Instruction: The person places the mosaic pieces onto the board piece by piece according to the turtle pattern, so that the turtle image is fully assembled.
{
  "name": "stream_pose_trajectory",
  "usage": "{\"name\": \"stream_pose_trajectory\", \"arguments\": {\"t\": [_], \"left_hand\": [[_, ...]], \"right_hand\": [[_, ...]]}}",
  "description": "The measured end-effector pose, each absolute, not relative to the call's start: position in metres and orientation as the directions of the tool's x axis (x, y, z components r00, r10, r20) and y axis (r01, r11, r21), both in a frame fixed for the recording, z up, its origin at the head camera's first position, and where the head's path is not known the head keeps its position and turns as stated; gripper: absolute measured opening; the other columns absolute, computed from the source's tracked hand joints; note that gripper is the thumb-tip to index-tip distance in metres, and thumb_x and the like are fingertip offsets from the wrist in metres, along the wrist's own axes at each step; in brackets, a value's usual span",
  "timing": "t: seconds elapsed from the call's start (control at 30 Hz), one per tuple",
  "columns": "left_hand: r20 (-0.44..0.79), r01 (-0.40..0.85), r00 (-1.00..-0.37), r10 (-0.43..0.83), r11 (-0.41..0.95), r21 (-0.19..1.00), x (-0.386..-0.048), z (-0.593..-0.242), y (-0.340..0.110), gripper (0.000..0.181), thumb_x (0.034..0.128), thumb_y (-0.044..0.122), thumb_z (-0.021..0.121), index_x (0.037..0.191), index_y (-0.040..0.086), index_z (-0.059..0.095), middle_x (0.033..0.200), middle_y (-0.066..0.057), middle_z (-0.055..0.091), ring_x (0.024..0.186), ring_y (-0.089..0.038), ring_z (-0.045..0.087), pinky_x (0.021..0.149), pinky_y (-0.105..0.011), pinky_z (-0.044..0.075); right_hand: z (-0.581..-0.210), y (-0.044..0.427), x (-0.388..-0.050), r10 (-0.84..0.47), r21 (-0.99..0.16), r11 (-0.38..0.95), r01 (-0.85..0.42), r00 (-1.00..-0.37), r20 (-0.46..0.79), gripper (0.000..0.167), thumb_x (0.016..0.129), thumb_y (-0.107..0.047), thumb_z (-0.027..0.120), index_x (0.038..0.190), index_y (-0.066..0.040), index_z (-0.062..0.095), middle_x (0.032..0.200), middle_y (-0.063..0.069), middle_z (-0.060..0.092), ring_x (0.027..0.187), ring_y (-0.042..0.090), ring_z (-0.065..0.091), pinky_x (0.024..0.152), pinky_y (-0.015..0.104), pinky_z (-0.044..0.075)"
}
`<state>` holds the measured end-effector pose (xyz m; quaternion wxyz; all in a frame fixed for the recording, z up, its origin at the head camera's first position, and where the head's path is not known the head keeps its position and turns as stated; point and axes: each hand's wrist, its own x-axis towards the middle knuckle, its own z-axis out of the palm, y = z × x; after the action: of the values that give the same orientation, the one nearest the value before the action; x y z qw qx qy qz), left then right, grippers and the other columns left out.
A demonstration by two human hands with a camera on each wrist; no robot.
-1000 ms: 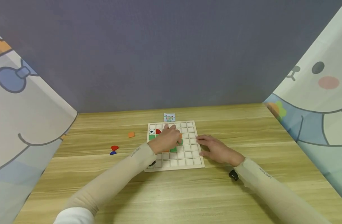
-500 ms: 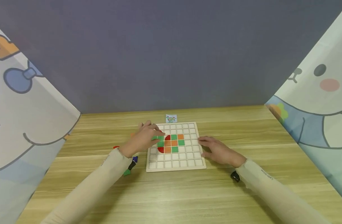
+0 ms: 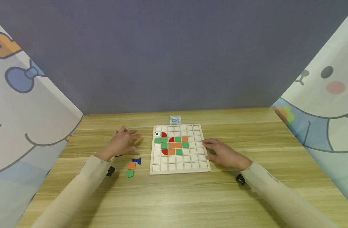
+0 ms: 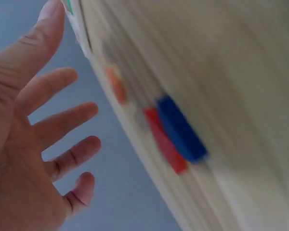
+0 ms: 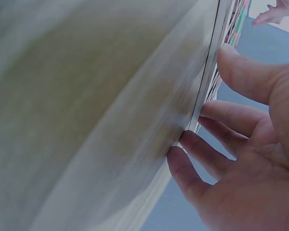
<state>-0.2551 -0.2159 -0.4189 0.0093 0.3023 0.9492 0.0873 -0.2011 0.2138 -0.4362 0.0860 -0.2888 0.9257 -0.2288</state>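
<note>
My left hand [image 3: 121, 143] hovers over the table left of the board, fingers spread and holding nothing. An orange tile [image 4: 116, 85], a red piece [image 4: 164, 142] and a blue piece [image 4: 182, 130] lie near it in the left wrist view, blurred. In the head view the hand mostly hides them. A wooden grid board [image 3: 152, 158] carries green, orange and red tiles and a white eye tile [image 3: 157, 134] at its upper left. My right hand [image 3: 223, 153] touches the board's right edge with its fingertips, fingers fairly straight.
Between left hand and board lie a blue piece [image 3: 136, 161], an orange square [image 3: 131, 165] and a green square [image 3: 129, 173]. A small picture card [image 3: 175, 120] lies behind the board. A grey panel [image 3: 174, 57] borders the table's far side.
The left hand has left the board's tiles and moved left over the table, uncovering the eye tile and the upper red tile. The right hand stays at the board's edge.
</note>
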Motion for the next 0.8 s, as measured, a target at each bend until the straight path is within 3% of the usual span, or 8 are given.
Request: {"name": "stream_pose_trajectory", "arguments": {"t": [0.23, 0.37, 0.57, 0.7, 0.8], "left_hand": [[-0.080, 0.508, -0.842, 0.534, 0.834, 0.215, -0.250, -0.419, -0.228, 0.046, 0.0826, 0.026, 0.074, 0.123, 0.007, 0.064, 0.134, -0.019, 0.050, 0.093, -0.026, 0.040, 0.070, -0.042, 0.022], [-0.060, 0.507, -0.847, 0.528, 0.837, 0.207, -0.246, -0.419, -0.227, 0.030, 0.0809, 0.016, 0.076, 0.111, 0.011, 0.072, 0.126, -0.012, 0.058, 0.094, -0.025, 0.043, 0.070, -0.042, 0.024], [0.033, 0.516, -0.854, 0.520, 0.835, 0.192, -0.245, -0.424, -0.216, 0.014, 0.0756, 0.007, 0.079, 0.087, 0.016, 0.077, 0.098, -0.001, 0.070, 0.083, -0.022, 0.046, 0.072, -0.044, 0.027], [0.106, 0.509, -0.861, 0.498, 0.845, 0.163, -0.245, -0.429, -0.210, 0.019, 0.0747, 0.000, 0.077, 0.071, 0.018, 0.074, 0.089, 0.002, 0.071, 0.077, -0.021, 0.046, 0.070, -0.043, 0.027], [0.135, 0.490, -0.870, 0.474, 0.862, 0.130, -0.245, -0.429, -0.206, 0.028, 0.0757, 0.002, 0.077, 0.058, 0.019, 0.064, 0.073, 0.005, 0.067, 0.071, -0.020, 0.042, 0.067, -0.039, 0.023]], "right_hand": [[-0.435, 0.213, -0.201, -0.564, -0.476, 0.736, -0.482, -0.825, -0.037, 0.059, 0.090, -0.019, 0.067, 0.137, 0.007, 0.044, 0.146, 0.017, 0.034, 0.132, 0.038, 0.031, 0.102, 0.052, 0.030], [-0.435, 0.213, -0.200, -0.560, -0.478, 0.740, -0.474, -0.827, -0.047, 0.059, 0.090, -0.020, 0.067, 0.137, 0.007, 0.043, 0.146, 0.016, 0.034, 0.132, 0.037, 0.031, 0.102, 0.052, 0.029], [-0.436, 0.212, -0.199, -0.560, -0.470, 0.742, -0.478, -0.827, -0.043, 0.058, 0.090, -0.019, 0.067, 0.136, 0.008, 0.044, 0.146, 0.016, 0.035, 0.132, 0.037, 0.031, 0.102, 0.052, 0.029], [-0.437, 0.212, -0.199, -0.563, -0.466, 0.740, -0.485, -0.825, -0.036, 0.059, 0.089, -0.019, 0.068, 0.136, 0.009, 0.044, 0.146, 0.016, 0.035, 0.132, 0.037, 0.031, 0.102, 0.051, 0.030], [-0.437, 0.213, -0.199, -0.566, -0.466, 0.737, -0.489, -0.824, -0.031, 0.060, 0.089, -0.019, 0.068, 0.137, 0.008, 0.043, 0.146, 0.016, 0.035, 0.132, 0.036, 0.031, 0.102, 0.050, 0.030]]}}
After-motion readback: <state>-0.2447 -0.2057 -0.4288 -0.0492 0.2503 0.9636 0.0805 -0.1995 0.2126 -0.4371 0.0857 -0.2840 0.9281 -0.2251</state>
